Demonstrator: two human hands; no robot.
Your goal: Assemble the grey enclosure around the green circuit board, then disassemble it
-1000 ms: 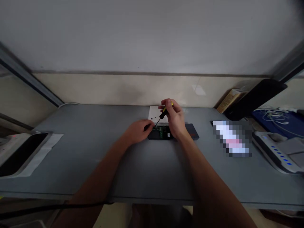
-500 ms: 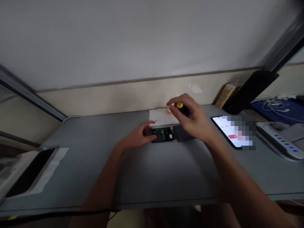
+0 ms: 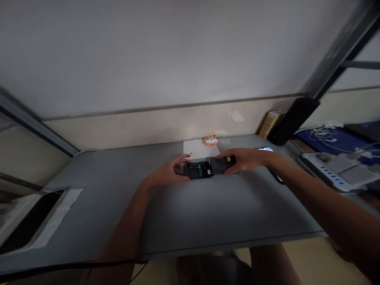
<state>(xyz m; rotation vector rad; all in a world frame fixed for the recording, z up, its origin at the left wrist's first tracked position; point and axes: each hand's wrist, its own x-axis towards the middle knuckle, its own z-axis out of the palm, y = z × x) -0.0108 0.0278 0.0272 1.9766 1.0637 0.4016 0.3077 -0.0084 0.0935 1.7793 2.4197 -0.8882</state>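
Observation:
An opened dark case with a green circuit board (image 3: 199,169) lies flat on the desk. My left hand (image 3: 166,172) curves around its left end, thumb at the near edge and fingers at the far edge. Just right of it lies a dark flat cover (image 3: 219,165), its left side against or close to the case. My right hand (image 3: 246,159) spans this cover, thumb near and fingers far. Tucked in the same hand is a black-handled screwdriver with a yellow end (image 3: 228,159); its tip is hidden.
White paper (image 3: 196,149) with tiny dark specks lies behind the case, an orange animal-faced item (image 3: 210,140) on it. A phone (image 3: 265,149) sits partly under my right forearm. A power strip (image 3: 332,174) stands right, a dark tablet-like device (image 3: 32,221) left.
My right hand has come down onto the dark cover, the screwdriver still in it. My left hand stays at the case's left end. The view has shifted slightly.

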